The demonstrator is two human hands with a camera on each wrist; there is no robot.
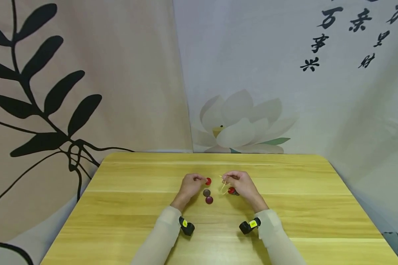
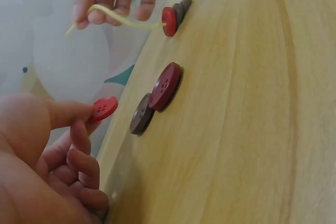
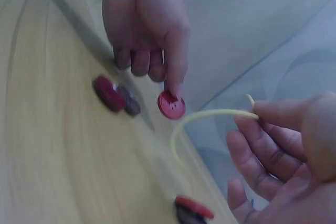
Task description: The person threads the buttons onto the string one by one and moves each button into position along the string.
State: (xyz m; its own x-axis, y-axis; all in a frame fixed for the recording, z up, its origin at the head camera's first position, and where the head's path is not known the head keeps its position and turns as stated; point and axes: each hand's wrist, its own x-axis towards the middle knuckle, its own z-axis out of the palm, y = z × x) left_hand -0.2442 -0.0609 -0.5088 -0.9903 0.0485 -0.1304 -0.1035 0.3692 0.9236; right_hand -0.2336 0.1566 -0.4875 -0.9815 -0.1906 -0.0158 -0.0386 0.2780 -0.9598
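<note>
Between thumb and finger, my left hand (image 1: 191, 186) pinches a red button (image 2: 105, 108) with several holes, held up off the table. My right hand (image 1: 241, 184) pinches a pale yellow string (image 3: 210, 113) near its end, a short tip sticking out past the fingers. The string curves down to another red button (image 2: 168, 22), which lies with darker buttons (image 2: 181, 12) behind it, below my right hand. A dark brown button (image 1: 206, 192) and a maroon button (image 1: 209, 200) lie side by side on the table between the hands.
The wooden table (image 1: 136, 221) ends at a far edge just beyond the hands. Behind it hang printed cloths (image 1: 136, 73). A black wrist camera (image 1: 187, 226) is strapped to the left sleeve, and another camera (image 1: 250, 225) to the right one.
</note>
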